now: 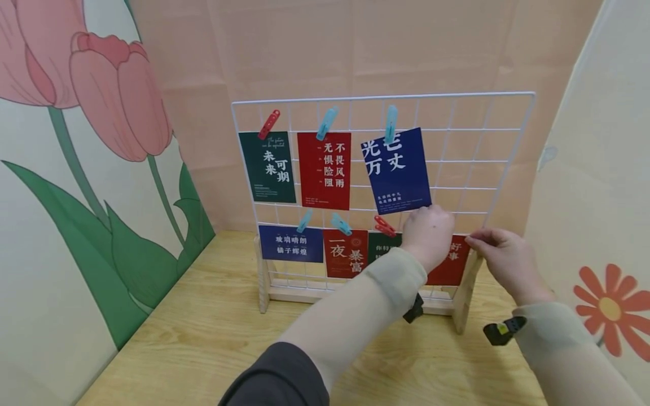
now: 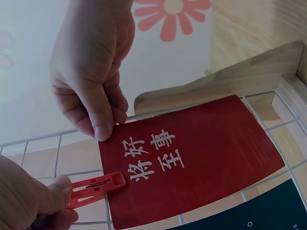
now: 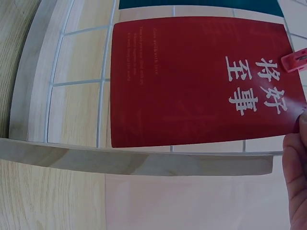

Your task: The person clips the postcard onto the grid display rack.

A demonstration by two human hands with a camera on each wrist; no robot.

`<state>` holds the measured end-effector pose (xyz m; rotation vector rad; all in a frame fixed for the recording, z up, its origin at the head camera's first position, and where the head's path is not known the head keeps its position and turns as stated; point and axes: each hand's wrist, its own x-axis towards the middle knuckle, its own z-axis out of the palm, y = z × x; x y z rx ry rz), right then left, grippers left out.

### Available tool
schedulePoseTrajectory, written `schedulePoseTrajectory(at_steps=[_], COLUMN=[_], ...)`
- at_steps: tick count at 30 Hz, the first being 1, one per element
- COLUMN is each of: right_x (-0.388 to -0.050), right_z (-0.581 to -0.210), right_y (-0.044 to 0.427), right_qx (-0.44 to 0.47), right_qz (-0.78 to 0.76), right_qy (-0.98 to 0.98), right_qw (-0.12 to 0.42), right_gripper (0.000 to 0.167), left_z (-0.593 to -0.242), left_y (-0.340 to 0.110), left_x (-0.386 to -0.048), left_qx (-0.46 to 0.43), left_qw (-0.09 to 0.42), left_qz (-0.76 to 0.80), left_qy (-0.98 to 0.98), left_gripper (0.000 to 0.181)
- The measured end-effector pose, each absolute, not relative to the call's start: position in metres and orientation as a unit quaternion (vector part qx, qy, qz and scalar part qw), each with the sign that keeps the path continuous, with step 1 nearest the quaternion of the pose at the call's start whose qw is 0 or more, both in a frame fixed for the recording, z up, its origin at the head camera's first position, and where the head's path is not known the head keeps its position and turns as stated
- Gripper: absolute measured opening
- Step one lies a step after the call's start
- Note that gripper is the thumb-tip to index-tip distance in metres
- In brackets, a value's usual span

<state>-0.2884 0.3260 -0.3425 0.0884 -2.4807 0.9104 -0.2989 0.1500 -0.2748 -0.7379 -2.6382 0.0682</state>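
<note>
My left hand [image 1: 429,234] pinches a red clothespin [image 2: 115,181] by its handle end. The pin's tip overlaps the upper edge of a red card [image 2: 192,158] with white characters, at the lower right of a white wire grid rack [image 1: 383,98]. Between thumb and fingers, my right hand [image 1: 508,262] holds that card's upper outer corner. In the right wrist view the card [image 3: 192,86] lies against the grid wires, and only part of the right hand [image 3: 296,167] shows. The left hand hides the clothespin in the head view.
Clothespins hold green, red and blue cards in the upper row; the blue card [image 1: 401,175] hangs tilted. Below are a blue card [image 1: 291,252], a red card [image 1: 340,268] and a partly hidden green card [image 1: 382,243]. Wooden feet [image 1: 462,310] support the rack on the table [image 1: 203,338].
</note>
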Motion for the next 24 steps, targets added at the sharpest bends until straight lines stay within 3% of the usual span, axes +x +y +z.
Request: schedulePoseTrajectory(at_steps=[10, 16, 19, 24], right_x=[-0.287, -0.288, -0.289, -0.288], right_z=[-0.34, -0.34, -0.341, -0.343], right_y=[0.319, 0.318, 0.319, 0.322], right_qx=[0.042, 0.049, 0.048, 0.037], right_qz=[0.287, 0.275, 0.276, 0.277], right_qy=[-0.92, -0.919, -0.919, -0.924], right_qw=[0.264, 0.279, 0.276, 0.261], right_gripper=[0.025, 0.022, 0.023, 0.027], left_z=[-0.281, -0.287, -0.296, -0.325], left_y=[0.145, 0.131, 0.119, 0.095], left_x=[-0.295, -0.285, -0.276, -0.261], left_qx=[-0.289, -0.321, -0.344, -0.36], left_qw=[0.2, 0.209, 0.17, 0.055], left_qz=[0.024, -0.002, -0.065, -0.172], left_qy=[-0.936, -0.924, -0.921, -0.915], left_gripper=[0.014, 0.022, 0.024, 0.026])
